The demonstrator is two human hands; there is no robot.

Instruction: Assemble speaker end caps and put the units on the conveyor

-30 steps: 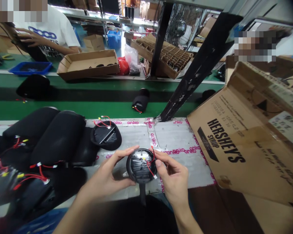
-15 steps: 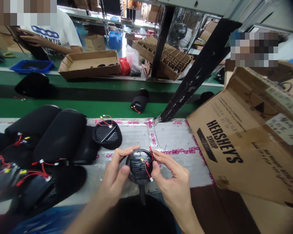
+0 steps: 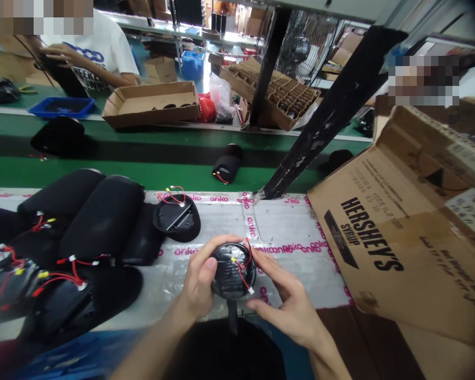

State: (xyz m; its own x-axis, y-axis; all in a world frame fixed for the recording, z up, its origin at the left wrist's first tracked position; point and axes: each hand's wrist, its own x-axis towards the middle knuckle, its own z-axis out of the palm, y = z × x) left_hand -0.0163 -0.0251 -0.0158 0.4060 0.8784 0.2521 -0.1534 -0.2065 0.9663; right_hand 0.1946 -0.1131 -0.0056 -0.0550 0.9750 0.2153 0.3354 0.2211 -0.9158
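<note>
One long worktop [image 3: 296,279], sheeted in clear film and pink "anko" tape, runs across my view, with an opened Hershey's syrup carton [image 3: 364,237] leaning in at the right. Along its left side lie several black fabric-covered cylinders [image 3: 101,224], which look like speaker bodies, trailing red wires. Just right of them, a round black end cap [image 3: 177,219] sits with its flat face up.

A second end cap [image 3: 233,272] is up in my hands at the centre of the view, near the front of the worktop and to the right of the first cap. I can't tell whether it touches the film. My left hand [image 3: 200,279] is closed on its left rim, thumb across the face, while my right hand [image 3: 288,301] presses its fingers against the right rim.

I judge the cap light and stiff, but its glossy face could be slippery, so the rim is the place to hold it. The thin red leads [image 3: 243,272] and small white connector [image 3: 251,291] look delicate, so I'd keep my grip clear of them.
</note>
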